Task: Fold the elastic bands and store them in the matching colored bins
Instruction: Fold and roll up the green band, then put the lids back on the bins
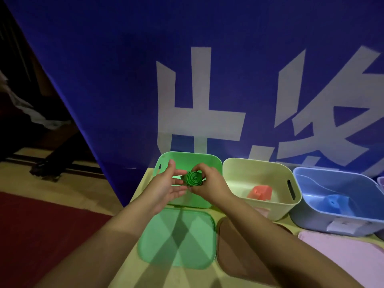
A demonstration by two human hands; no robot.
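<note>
A green elastic band (193, 178), rolled into a tight coil, is held over the green bin (188, 159). My right hand (209, 183) pinches the coil from the right, fingers closed on it. My left hand (166, 183) is spread with the palm facing the coil from the left; whether it touches the coil I cannot tell. A rolled orange band (260, 192) lies inside the pale yellow bin (259, 165). In the blue bin (340, 179) sits a rolled blue band (334, 204).
A green lid (176, 240) lies on the table in front of the green bin, a brown lid (232, 246) beside it and a pink lid (349, 250) further right. A blue banner (145, 80) with white characters stands behind the bins. The table's left edge drops to a red carpet (41, 225).
</note>
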